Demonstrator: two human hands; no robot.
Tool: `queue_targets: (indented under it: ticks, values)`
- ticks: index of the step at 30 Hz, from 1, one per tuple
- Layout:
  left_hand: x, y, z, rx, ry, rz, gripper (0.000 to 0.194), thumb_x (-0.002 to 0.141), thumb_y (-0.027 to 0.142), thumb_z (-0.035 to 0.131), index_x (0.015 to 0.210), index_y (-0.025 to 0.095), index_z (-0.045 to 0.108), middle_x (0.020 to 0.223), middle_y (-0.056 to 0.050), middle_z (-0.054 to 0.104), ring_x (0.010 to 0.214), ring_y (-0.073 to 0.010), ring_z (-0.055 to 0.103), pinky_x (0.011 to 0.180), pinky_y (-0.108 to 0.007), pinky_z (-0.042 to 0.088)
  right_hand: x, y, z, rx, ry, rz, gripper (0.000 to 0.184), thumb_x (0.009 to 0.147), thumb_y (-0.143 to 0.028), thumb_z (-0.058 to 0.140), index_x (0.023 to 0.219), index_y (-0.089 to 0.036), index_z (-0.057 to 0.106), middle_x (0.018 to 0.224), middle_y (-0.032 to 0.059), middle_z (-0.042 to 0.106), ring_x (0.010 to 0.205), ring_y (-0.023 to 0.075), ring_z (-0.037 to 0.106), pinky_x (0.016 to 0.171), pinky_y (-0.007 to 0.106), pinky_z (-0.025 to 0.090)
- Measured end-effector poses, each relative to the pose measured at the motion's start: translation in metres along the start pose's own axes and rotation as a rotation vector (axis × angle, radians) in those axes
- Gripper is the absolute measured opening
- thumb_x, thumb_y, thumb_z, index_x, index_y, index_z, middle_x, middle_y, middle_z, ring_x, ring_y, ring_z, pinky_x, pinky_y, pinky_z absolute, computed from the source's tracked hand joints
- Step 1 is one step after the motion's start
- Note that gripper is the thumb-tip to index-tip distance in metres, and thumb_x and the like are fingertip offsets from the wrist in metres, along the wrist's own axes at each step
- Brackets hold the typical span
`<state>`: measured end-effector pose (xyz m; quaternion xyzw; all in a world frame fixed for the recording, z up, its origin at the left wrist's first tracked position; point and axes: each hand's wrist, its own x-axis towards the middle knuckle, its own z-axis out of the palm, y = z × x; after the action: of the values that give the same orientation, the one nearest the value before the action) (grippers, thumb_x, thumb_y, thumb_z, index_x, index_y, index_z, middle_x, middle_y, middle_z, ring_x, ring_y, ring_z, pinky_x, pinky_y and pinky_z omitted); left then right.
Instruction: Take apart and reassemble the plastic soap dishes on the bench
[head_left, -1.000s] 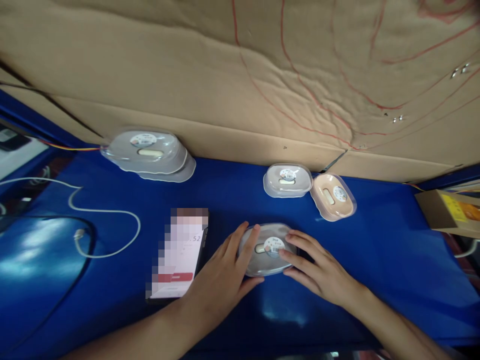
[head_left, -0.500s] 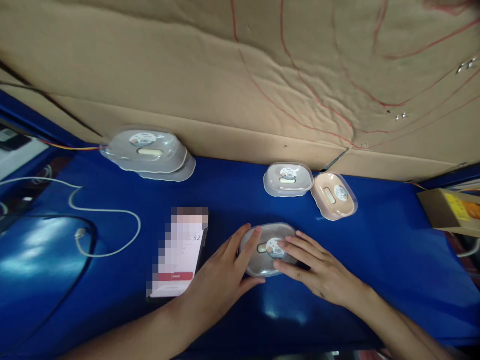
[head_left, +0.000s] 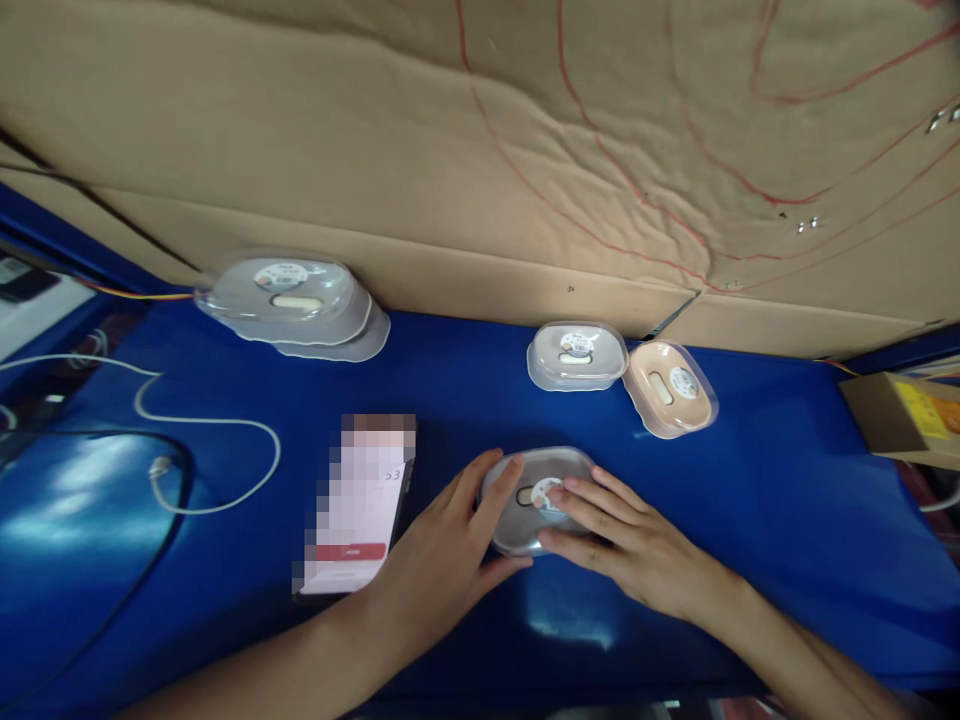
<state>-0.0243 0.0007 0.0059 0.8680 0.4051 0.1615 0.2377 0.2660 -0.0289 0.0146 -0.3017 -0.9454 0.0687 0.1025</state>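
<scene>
A small oval grey box with a clear lid point(head_left: 514, 525) lies on the blue table in front of me, with a pale slot and a round printed sticker point(head_left: 546, 494) on top. My left hand point(head_left: 469, 530) holds the box at its left end, index finger over the lid and thumb along the near edge. Across the right end lies my right hand point(head_left: 622, 530), its fingers stretched out and slightly spread. Those fingertips touch the lid and cover the sticker's right part.
Behind stand a similar grey box point(head_left: 577, 365) and a peach one point(head_left: 671, 395). Larger stacked grey boxes point(head_left: 300, 300) stand back left. A phone point(head_left: 360, 510) lies left of my hands, near a white cable point(head_left: 247, 422). A cardboard box point(head_left: 877, 410) stands right; a cardboard wall point(head_left: 337, 150) rises behind.
The fingers of my right hand have slid slightly left over the lid and cover more of the sticker. My left hand and the box stay in place.
</scene>
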Motion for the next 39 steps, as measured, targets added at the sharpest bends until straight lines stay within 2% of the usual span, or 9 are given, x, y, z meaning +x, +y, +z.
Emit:
queue_targets:
  ticks: [8,12,15,18,22,27,34,36,39]
  values:
    - [0.002,0.001,-0.001,0.018,-0.016,0.002,0.086,0.099,0.058,0.066,0.165,0.023,0.023,0.157,-0.024,0.051,0.141,-0.0408,0.059,0.107,-0.057,0.060,0.006,-0.005,-0.010,0.170,0.007,0.084,0.060,0.099,0.001,0.045,0.152,-0.026,0.056,0.169,0.0060,0.044,0.162,0.0213,0.030,0.133,0.053,0.027]
    - [0.003,0.003,-0.002,-0.001,0.001,-0.004,0.086,0.096,0.047,0.074,0.163,0.023,0.027,0.162,-0.022,0.046,0.144,-0.0392,0.056,0.111,-0.055,0.057,0.007,-0.006,-0.009,0.183,0.032,0.091,0.051,0.105,-0.011,0.050,0.154,-0.024,0.053,0.168,0.0099,0.044,0.160,0.0233,0.033,0.133,0.055,0.026]
    - [0.004,0.002,-0.002,-0.004,0.012,0.012,0.087,0.092,0.042,0.079,0.160,0.021,0.030,0.158,-0.021,0.052,0.143,-0.0391,0.056,0.113,-0.057,0.055,0.008,-0.008,-0.005,0.144,0.066,0.100,0.047,0.107,-0.024,0.058,0.153,-0.023,0.053,0.165,0.0117,0.048,0.159,0.0245,0.037,0.132,0.056,0.027]
    - [0.005,0.002,-0.002,0.000,0.011,0.013,0.089,0.087,0.040,0.084,0.157,0.020,0.033,0.152,-0.021,0.057,0.139,-0.0395,0.059,0.111,-0.057,0.056,0.010,-0.009,-0.001,0.108,0.088,0.111,0.046,0.107,-0.028,0.059,0.152,-0.021,0.054,0.159,0.0127,0.054,0.156,0.0249,0.041,0.131,0.055,0.031]
    - [0.005,0.004,-0.005,0.010,0.000,0.009,0.090,0.083,0.037,0.086,0.155,0.023,0.034,0.149,-0.019,0.060,0.135,-0.0387,0.062,0.108,-0.056,0.057,0.010,-0.005,0.007,0.101,0.132,0.187,0.062,0.106,-0.035,0.063,0.162,-0.021,0.041,0.161,0.0177,0.051,0.157,0.0303,0.040,0.126,0.054,0.041]
    - [0.001,0.007,-0.009,0.052,-0.039,0.018,0.093,0.081,0.035,0.088,0.155,0.026,0.032,0.150,-0.017,0.061,0.132,-0.0390,0.065,0.106,-0.056,0.058,0.005,0.005,0.016,0.250,0.114,0.296,0.110,0.089,-0.066,0.076,0.170,-0.019,0.020,0.167,0.0240,0.040,0.156,0.0361,0.042,0.121,0.051,0.047]
    - [-0.001,0.010,-0.009,0.097,-0.038,0.031,0.091,0.080,0.033,0.086,0.153,0.024,0.034,0.151,-0.017,0.061,0.131,-0.0368,0.066,0.105,-0.052,0.058,0.003,0.006,0.023,0.321,0.108,0.346,0.117,0.081,-0.067,0.083,0.170,-0.023,0.021,0.164,0.0210,0.045,0.152,0.0351,0.048,0.123,0.048,0.046]
    - [0.001,0.011,-0.010,0.137,-0.019,0.035,0.086,0.080,0.034,0.085,0.151,0.021,0.038,0.148,-0.018,0.063,0.128,-0.0374,0.067,0.103,-0.053,0.058,0.003,0.006,0.024,0.329,0.096,0.353,0.117,0.082,-0.063,0.084,0.171,-0.024,0.017,0.168,0.0217,0.038,0.155,0.0354,0.042,0.123,0.050,0.045]
    - [0.009,0.012,-0.017,0.265,0.048,0.000,0.074,0.081,0.035,0.080,0.145,0.015,0.049,0.142,-0.021,0.067,0.126,-0.0424,0.065,0.107,-0.064,0.050,0.003,0.006,0.023,0.292,0.105,0.359,0.115,0.087,-0.058,0.082,0.171,-0.026,0.010,0.175,0.0234,0.021,0.162,0.0373,0.026,0.123,0.056,0.043]
